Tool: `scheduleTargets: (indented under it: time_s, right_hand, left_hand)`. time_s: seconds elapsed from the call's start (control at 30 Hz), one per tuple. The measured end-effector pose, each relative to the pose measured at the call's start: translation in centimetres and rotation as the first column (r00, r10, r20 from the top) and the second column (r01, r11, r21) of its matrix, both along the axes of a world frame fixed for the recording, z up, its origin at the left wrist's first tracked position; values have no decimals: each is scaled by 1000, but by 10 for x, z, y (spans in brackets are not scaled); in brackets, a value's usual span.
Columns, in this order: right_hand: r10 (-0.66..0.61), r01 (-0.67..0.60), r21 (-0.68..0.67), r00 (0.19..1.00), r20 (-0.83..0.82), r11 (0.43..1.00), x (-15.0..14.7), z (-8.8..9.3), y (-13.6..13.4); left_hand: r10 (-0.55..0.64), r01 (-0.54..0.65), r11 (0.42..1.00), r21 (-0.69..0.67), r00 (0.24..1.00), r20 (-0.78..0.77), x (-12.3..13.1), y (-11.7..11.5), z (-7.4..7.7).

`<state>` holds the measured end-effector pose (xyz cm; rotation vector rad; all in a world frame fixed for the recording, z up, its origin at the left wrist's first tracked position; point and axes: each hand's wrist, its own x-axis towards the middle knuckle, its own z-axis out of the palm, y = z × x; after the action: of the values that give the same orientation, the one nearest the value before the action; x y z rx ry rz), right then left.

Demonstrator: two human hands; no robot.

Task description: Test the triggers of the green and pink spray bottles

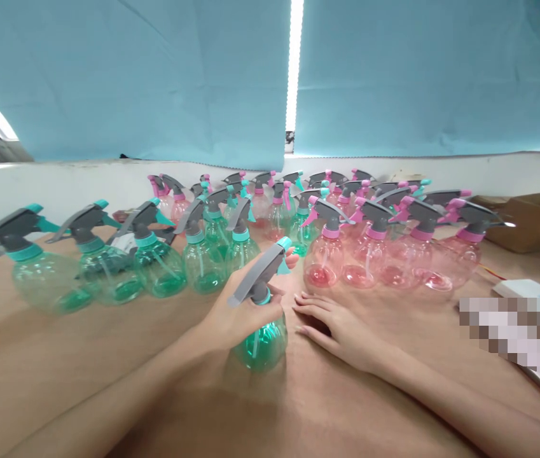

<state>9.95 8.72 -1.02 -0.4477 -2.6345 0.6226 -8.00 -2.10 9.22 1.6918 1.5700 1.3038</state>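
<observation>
A person's left hand [238, 312] wraps around the neck of a green spray bottle [261, 331], fingers closed just under its grey trigger head with the teal nozzle tip, the bottle standing tilted on the brown table [60, 375] close to the camera. The right hand [334, 324] lies flat and open on the table just beside the bottle, palm down, fingers stretched toward it and holding nothing. Behind the hands, a row of green spray bottles [155, 267] with grey and teal trigger heads lines the left half of the table, while a row of pink spray bottles [384, 261] with grey and pink heads fills the right; more bottles of both colours crowd together further back. A brown cardboard box [527, 219] sits at the far right edge, and a white object [522, 289] lies near it, partly blurred out. Blue blinds [155, 76] hang behind the table, split by a bright strip of light [294, 63]
</observation>
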Motion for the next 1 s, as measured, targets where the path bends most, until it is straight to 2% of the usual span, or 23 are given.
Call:
scheduleTargets:
  time_s: [0.47,0.7,1.0]
  right_hand:
    - [1,-1,11,999,37,1000,0,-3,2]
    - [-8,7,20,999,45,1000,0,0,1]
    - [-10,10,12,1000,23,1000,0,-1,0]
  left_hand:
    - [-31,33,999,-40,998,59,3,-4,5]
    - [-56,56,996,63,998,10,2,-6,7]
    - [-86,85,995,51,996,24,-2,-4,5]
